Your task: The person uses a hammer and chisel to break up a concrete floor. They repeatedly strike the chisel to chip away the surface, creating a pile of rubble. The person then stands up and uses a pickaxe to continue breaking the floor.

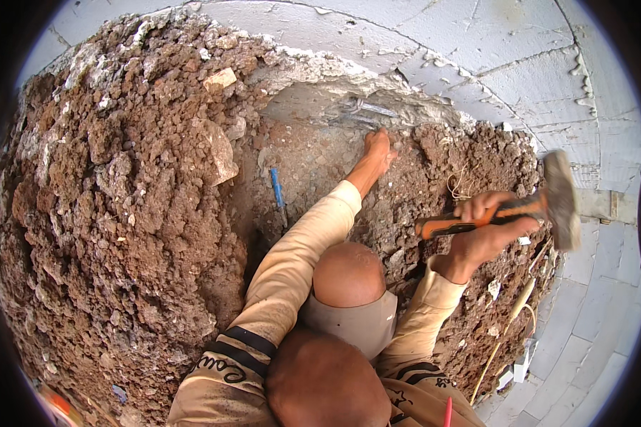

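The right hand [481, 224] grips the hammer [520, 208] with its blunt metal head [563, 201] beyond the crumbly brown soil's right edge, open room around it, while the left hand [379, 151], its grip impossible to tell, sits near a rough, rounded grey hollow [299, 105]

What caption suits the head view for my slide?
Right hand gripping an orange-handled club hammer, left hand near the hollow under a broken concrete edge, amid rubbly brown soil.
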`<state>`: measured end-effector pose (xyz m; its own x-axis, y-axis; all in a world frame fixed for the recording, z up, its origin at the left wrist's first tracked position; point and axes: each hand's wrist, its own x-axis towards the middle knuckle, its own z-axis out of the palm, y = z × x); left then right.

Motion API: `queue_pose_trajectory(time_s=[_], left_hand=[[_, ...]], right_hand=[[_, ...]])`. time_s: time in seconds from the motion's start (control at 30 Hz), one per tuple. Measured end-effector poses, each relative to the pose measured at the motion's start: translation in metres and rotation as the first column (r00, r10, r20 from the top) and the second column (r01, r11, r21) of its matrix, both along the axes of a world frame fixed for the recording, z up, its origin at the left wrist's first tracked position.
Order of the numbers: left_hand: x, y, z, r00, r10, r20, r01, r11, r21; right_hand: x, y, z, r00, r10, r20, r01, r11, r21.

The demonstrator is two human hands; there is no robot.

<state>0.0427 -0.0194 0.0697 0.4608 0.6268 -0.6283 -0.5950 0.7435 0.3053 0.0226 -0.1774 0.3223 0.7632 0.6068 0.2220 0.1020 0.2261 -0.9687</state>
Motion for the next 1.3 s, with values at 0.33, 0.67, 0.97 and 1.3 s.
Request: queue_pose_trajectory(time_s=[0.33,0.67,0.97,1.3], left_hand=[[0.011,0.008,0.021,0.999,-0.045,0.008,0.045,0.999,0.028],[0.020,-0.004,0.007,1.000,0.023,0.013,-0.022,0.999,-0.050],[0.009,0.009,-0.006,0.996,0.074,-0.048,-0.077,0.995,-0.061],[0.022,0.006,0.015,0.997,0.043,0.071,-0.040,0.998,-0.040]], right_hand=[[0.025,0.015,-0.144,0.986,0.163,0.025,-0.105,0.738,-0.667],[0.011,0.006,-0.061,0.952,-0.061,0.301,-0.038,0.949,0.312],[0.002,0.008,-0.020,0.985,-0.075,-0.153,0.046,0.982,-0.185],[0.025,0.010,-0.149,0.975,-0.019,-0.222,-0.145,0.701,-0.699]])
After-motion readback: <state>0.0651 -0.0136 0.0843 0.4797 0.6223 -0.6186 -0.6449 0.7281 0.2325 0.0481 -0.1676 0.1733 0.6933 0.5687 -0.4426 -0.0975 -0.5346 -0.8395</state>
